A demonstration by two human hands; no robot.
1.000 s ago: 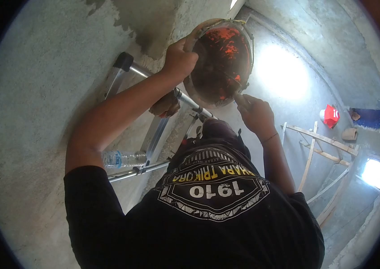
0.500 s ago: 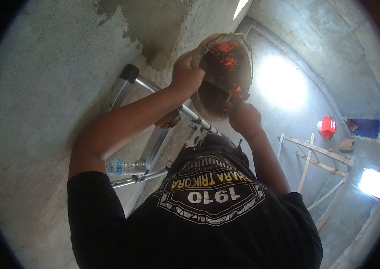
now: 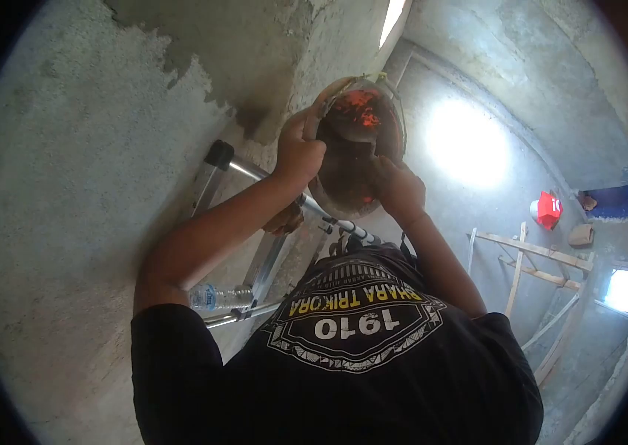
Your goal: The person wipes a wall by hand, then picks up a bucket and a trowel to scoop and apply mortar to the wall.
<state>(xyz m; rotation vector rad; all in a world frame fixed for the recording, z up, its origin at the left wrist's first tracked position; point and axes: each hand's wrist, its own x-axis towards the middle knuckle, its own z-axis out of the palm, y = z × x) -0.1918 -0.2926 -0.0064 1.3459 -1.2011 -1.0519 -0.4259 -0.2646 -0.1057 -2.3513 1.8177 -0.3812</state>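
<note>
A round bucket (image 3: 336,194) is tipped so its mouth faces me. Its inside is dark and smeared, with bright red-orange patches near the top. My left hand (image 3: 301,154) is closed around its left rim. My right hand (image 3: 401,191) is closed and reaches over the lower right rim into the mouth. A greyish flat edge shows just above its fingers, but I cannot make out what they hold. Below the bucket runs an aluminium ladder (image 3: 251,170) with a black end cap. A brown thing (image 3: 284,220) lies partly hidden behind my left forearm.
A clear plastic bottle (image 3: 221,297) lies by the ladder under my left arm. The rough wall (image 3: 84,185) with a darker damp patch rises on the left. To the right stand a wooden frame (image 3: 533,256) and a red-and-white object (image 3: 547,210).
My right hand has moved from the bucket's lower right rim inward over its mouth. My left hand keeps its grip on the rim. The view has shifted slightly.
</note>
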